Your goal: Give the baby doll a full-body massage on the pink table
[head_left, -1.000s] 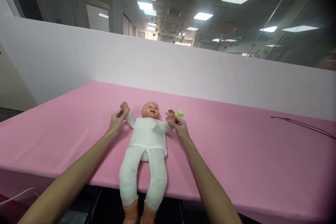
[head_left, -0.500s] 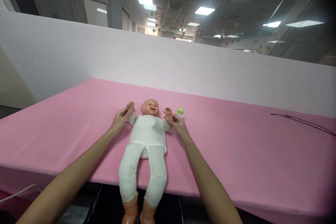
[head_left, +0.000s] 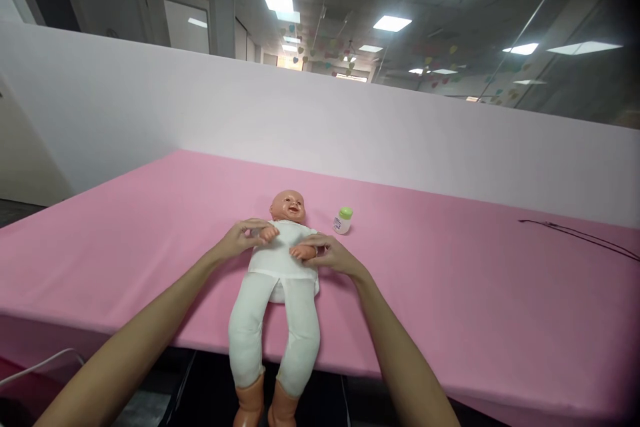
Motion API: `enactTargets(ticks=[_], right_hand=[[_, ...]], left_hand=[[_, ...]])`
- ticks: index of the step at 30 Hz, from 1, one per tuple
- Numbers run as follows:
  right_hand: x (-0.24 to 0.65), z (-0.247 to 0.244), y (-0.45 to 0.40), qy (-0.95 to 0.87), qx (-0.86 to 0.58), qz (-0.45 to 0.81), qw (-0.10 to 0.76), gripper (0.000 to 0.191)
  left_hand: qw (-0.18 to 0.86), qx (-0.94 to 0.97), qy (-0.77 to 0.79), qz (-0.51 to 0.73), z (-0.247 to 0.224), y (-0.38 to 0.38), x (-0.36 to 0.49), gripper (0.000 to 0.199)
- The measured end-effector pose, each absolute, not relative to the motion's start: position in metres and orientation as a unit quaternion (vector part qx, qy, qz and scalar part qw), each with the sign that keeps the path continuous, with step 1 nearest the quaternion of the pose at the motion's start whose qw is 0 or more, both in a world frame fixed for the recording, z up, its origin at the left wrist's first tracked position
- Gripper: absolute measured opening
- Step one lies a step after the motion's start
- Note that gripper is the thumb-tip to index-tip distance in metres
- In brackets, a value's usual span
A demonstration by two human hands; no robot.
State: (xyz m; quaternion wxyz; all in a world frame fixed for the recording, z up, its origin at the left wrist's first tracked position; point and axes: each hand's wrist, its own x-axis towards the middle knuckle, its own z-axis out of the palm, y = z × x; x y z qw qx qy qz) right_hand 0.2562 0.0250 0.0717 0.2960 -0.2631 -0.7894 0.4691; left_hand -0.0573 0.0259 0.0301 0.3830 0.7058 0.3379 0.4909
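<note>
A baby doll [head_left: 285, 260] with a white cloth body lies on its back, its head away from me and its feet hanging past the table's near edge. My left hand [head_left: 243, 238] is closed around the doll's arm on the left, holding its small hand [head_left: 269, 233] against the chest. My right hand [head_left: 332, 252] grips the other arm, and that doll hand [head_left: 303, 252] also rests over the chest. Just beyond my right hand stands a small jar [head_left: 343, 221] with a green lid, touched by neither hand.
A pink cloth [head_left: 450, 280] covers the table. Thin black cords [head_left: 580, 235] lie at its right side. A low white wall [head_left: 320, 127] runs along the back, with glass above it. A white cable [head_left: 43, 361] hangs at the lower left.
Both of my hands have brought the doll's arms from beside its head inward and down onto its chest. The jar, partly hidden before, now shows fully.
</note>
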Motion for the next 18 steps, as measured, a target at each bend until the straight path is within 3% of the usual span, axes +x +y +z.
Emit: enactTargets(ticks=[2,5,8,12,18], right_hand=[[0.254,0.076,0.021,-0.817,-0.248,0.452,0.259,0.034],[0.253,0.074,0.021,-0.799,-0.256,0.469,0.275,0.034],[0.255,0.066,0.028,-0.719,-0.316,0.505,0.358,0.041],[0.259,0.052,0.040,-0.574,-0.407,0.514,0.490,0.046],[0.265,0.047,0.046,-0.532,-0.423,0.519,0.519,0.056]], left_hand=[[0.372,0.744,0.333,0.444,0.031,0.024,-0.058,0.038],[0.381,0.727,0.345,0.455,0.030,0.024,-0.057,0.039],[0.397,0.636,0.373,0.546,0.026,0.029,-0.055,0.041],[0.413,0.436,0.421,0.680,0.015,0.042,-0.061,0.059],[0.443,0.321,0.447,0.708,0.007,0.050,-0.073,0.068]])
